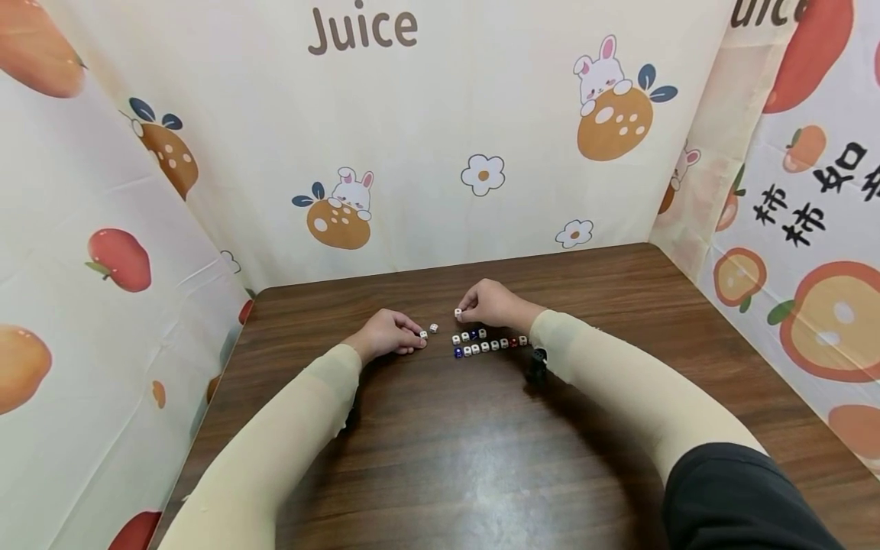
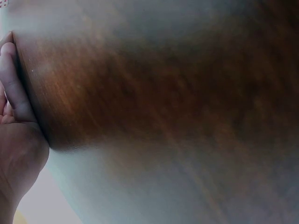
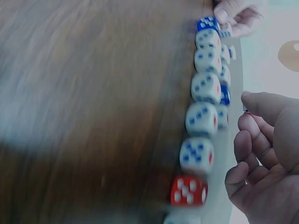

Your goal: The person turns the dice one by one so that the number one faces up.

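My left hand [image 1: 390, 334] pinches a white die [image 1: 423, 334] between thumb and fingertips, low over the table. Just beyond it lies a loose white die [image 1: 434, 328]. My right hand [image 1: 491, 304] holds another white die [image 1: 457, 312] at its fingertips, behind two lines of dice. In the right wrist view, the thumb and index finger mostly hide that die. The nearer line holds mostly white dice [image 3: 203, 119], with a blue die [image 3: 208, 23] at its left end and a red die [image 3: 189, 190] toward the right. A shorter line behind has white dice and one blue die [image 1: 473, 334].
The dice stand on a dark wood-grain table [image 1: 412, 443]. Printed cloth [image 1: 426, 114] with fruit and rabbits hangs along the back and both sides. A small black object [image 1: 538, 365] sits at the right wrist, close to the nearer line's right end.
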Demonstrator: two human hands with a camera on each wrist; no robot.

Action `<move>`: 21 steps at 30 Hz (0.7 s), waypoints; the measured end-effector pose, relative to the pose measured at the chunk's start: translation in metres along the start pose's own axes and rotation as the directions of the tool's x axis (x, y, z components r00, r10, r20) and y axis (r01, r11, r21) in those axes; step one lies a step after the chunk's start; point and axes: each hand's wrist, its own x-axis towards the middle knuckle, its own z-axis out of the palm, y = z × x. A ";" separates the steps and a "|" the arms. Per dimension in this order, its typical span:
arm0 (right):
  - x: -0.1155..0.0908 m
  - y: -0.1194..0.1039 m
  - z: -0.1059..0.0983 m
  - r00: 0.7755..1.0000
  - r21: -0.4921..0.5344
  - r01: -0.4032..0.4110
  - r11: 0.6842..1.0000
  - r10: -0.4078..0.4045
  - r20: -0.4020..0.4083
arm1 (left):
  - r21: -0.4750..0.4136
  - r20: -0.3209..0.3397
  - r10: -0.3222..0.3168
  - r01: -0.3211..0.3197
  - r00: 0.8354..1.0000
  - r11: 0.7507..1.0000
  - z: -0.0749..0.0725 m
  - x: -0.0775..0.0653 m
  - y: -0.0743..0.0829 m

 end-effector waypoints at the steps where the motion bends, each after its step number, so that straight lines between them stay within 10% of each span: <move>1: -0.002 0.002 -0.003 1.000 0.000 -0.003 1.000 0.003 -0.004 | -0.001 0.001 0.001 -0.001 1.000 1.000 0.000 0.000 0.000; 21: -0.040 0.049 -0.036 1.000 -0.017 -0.012 1.000 0.012 0.011 | 0.000 0.006 -0.002 0.002 1.000 1.000 -0.001 0.000 0.000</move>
